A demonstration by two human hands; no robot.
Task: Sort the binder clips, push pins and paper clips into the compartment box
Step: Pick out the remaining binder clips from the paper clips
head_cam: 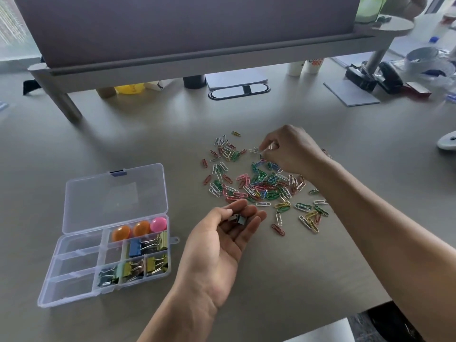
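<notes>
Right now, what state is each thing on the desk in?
compartment box: lid open, partly filled
paper clips: scattered loose on desk
left hand: palm up, holding small dark binder clips
right hand: pinching in the pile

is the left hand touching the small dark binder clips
Touching: the head view shows the dark binder clips resting on the curled fingers of the upturned left hand.

One clear compartment box (74, 275) sits open, with three round push pins (140, 228) in it, two orange and one pink. There are too many paper clips (261, 186) on the desk to count, and the binder clips (138, 265) in the box are too jumbled to count. Two hands show, and the left hand (222, 240) holds one small dark binder clip (237, 219).
</notes>
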